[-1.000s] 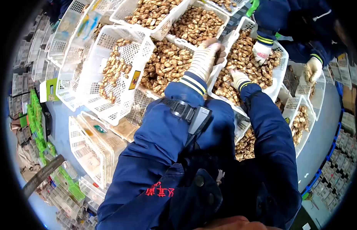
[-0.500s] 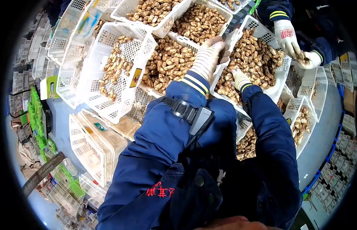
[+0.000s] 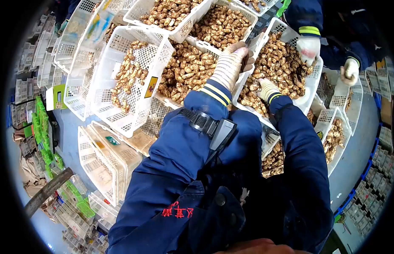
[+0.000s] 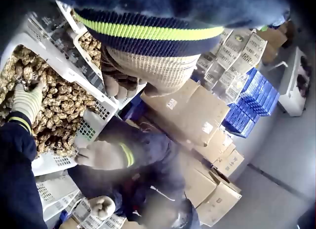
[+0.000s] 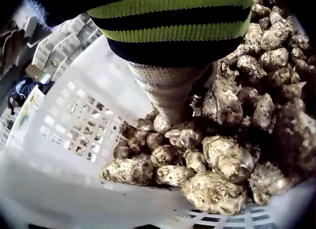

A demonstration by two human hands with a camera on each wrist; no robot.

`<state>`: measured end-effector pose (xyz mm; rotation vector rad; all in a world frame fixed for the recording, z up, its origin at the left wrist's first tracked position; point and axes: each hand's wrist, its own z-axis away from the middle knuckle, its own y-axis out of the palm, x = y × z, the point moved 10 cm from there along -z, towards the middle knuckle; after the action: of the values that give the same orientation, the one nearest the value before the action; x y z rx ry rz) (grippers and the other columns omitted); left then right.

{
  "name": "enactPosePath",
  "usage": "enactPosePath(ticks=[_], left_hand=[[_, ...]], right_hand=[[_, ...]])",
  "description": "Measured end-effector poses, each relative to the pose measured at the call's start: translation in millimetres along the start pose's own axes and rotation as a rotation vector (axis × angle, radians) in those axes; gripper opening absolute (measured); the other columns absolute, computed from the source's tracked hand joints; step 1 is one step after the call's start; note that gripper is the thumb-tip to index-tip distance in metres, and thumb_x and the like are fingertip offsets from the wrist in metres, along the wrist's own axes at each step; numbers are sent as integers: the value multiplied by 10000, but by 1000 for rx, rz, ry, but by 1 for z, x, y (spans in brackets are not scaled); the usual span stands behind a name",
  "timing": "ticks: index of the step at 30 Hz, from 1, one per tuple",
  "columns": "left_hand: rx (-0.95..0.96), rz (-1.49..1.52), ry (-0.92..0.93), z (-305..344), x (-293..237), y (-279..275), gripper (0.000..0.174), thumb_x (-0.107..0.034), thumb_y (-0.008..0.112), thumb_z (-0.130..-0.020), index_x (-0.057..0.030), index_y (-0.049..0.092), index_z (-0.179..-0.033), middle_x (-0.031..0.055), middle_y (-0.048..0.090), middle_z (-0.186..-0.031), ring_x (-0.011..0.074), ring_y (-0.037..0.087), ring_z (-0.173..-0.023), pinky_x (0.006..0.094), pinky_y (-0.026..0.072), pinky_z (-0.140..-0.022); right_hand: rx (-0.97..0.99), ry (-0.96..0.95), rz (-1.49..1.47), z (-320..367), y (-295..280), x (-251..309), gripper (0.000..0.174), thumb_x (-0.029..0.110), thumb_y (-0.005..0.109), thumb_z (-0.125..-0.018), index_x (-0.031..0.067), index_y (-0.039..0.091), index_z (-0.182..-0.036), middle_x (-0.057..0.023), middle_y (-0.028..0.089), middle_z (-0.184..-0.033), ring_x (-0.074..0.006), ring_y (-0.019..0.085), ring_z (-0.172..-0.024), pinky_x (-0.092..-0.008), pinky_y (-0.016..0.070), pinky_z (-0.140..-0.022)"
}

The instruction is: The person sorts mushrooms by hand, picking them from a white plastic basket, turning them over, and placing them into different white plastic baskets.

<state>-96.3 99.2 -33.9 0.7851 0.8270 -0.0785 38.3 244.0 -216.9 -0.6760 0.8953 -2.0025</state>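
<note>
Brown-and-cream knobbly pieces (image 3: 281, 63) fill a white perforated basket (image 3: 312, 86). The gloved right hand (image 3: 269, 90) reaches into their near-left part; the left wrist view shows the same hand (image 4: 27, 102) among the pieces. In the right wrist view, the right hand (image 5: 170, 91) points down into the pile (image 5: 217, 155), its fingertips largely hidden. The gloved left hand (image 3: 228, 65) lies at the basket's left rim, its dark-stained fingers loosely bent over it. In the left wrist view, the left hand (image 4: 153, 73) is beside the rim and holds no visible piece.
Another person's gloved hand (image 3: 308, 48) is at the basket's far right; the other glove (image 3: 349, 72) is further right. More filled baskets (image 3: 221, 25) stand beyond, and a tilted, partly filled one (image 3: 101, 91) is at left. Stacked crates (image 3: 114, 156) stand below it.
The other person's hands came together at the basket's right side, then parted, one returning over the pieces. My right hand has shifted slightly in the pile. My left hand has hardly moved.
</note>
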Motion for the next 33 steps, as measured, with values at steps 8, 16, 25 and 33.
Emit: enactPosePath(ticks=[8,16,25,33], left_hand=[[14,-9,-1,0,1,1,351,-152,530,-906,-6,478,-1221,139,613,-986,212,634,-812,300,537,-709],[0,-8,-6,2,-1,0,306,-149,549,-900,-32,511,-1180,120,621,-940,204,635,-793,293,542,-675],[12,22,-11,0,1,-1,339,-135,540,-898,-19,487,-1212,128,617,-944,212,640,-802,298,545,-682],[36,4,-4,0,2,2,369,-147,547,-889,-6,478,-1223,137,626,-962,219,638,-824,310,541,-707]], right_hand=[[-98,112,320,-4,-35,-45,429,157,617,-799,145,530,-1219,-165,552,-1168,-318,559,-1079,-425,480,-888],[-29,260,242,-51,-2,-92,405,322,438,-926,94,518,-1250,-155,458,-1346,-296,381,-1289,-424,403,-994],[86,197,306,-18,-26,-53,410,135,611,-806,115,533,-1208,-154,581,-1185,-313,573,-1085,-414,475,-905],[-130,8,304,-1,-62,2,346,214,652,-788,81,611,-1105,-161,594,-1140,-324,577,-1051,-415,483,-876]])
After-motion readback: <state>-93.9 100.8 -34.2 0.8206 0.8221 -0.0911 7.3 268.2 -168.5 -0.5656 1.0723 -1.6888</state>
